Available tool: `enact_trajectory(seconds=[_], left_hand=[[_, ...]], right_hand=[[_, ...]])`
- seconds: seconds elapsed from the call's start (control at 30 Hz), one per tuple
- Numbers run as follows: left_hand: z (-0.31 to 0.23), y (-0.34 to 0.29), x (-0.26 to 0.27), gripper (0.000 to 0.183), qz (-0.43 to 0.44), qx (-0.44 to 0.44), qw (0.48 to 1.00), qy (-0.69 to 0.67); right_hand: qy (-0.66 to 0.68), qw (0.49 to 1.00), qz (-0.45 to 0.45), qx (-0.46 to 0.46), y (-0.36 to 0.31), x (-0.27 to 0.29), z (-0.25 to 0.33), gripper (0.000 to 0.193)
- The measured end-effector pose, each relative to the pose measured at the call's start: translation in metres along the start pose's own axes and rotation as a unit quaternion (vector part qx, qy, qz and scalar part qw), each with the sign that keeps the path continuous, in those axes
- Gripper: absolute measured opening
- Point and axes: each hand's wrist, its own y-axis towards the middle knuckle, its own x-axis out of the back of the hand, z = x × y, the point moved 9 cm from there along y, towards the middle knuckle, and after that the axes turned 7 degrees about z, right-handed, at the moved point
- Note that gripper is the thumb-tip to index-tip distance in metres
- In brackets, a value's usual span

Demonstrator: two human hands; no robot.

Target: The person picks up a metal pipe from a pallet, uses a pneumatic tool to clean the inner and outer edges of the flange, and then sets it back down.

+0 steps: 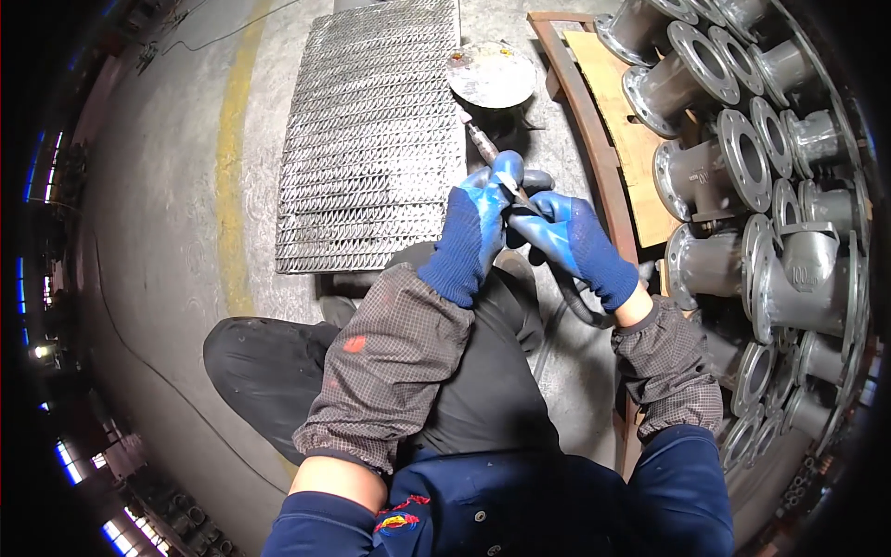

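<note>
My left hand [483, 209], in a blue coated glove, is closed round the body of a slim die grinder [484, 146]. The tool points away from me and up to the left, with a small pale tip at its far end. Just behind, my gloved right hand [557, 227] has its fingers bent round the rear part of the same tool. Those fingers hide much of its back end. A dark hose [577, 302] hangs below my right hand. Both hands are above the floor gap between the metal grating and the wooden pallet.
To the left of my hands lies a metal grating platform [371, 139]. A round metal disc [492, 74] stands at its far right corner. On the right, a wooden pallet [608, 121] bears several grey flanged pipe fittings [710, 172]. A yellow line [234, 167] runs along the floor.
</note>
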Motion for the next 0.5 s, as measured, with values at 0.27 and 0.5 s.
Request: enact_trajectory(seconds=[0.27,0.5], left_hand=[[-0.003,0.008,0.015,0.039,-0.044,-0.063,0.995,0.06],[0.012,0.016,0.025,0.043,-0.085,-0.008,0.975,0.203]], right_hand=[[0.186,0.977,0.09,0.041,0.034,0.022,0.01,0.037],[0.068,0.995,-0.06,-0.033,0.114,0.111,-0.055,0.045]])
